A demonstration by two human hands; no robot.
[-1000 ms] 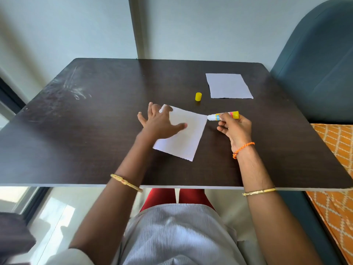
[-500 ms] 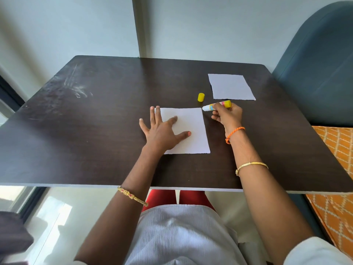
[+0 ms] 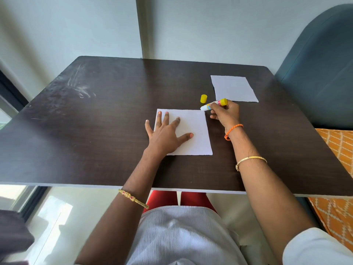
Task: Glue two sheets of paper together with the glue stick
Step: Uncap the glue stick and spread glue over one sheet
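Our left hand (image 3: 164,134) presses flat with spread fingers on the near sheet (image 3: 193,131) on the dark surface (image 3: 95,121), while our right hand (image 3: 225,113) grips the uncapped glue stick (image 3: 214,104) at that sheet's far right corner, the second sheet (image 3: 234,88) lying beyond.

A second ago the near sheet (image 3: 188,132) lay skewed on the counter (image 3: 95,131); now it sits square to the near edge. The left hand (image 3: 165,133) has spread flat on the sheet's left part, fingers straight where they were bent over its far corner. The right hand (image 3: 225,115) has carried the glue stick (image 3: 213,105) from the sheet's right edge up to its far right corner, closer to the cap (image 3: 203,98).
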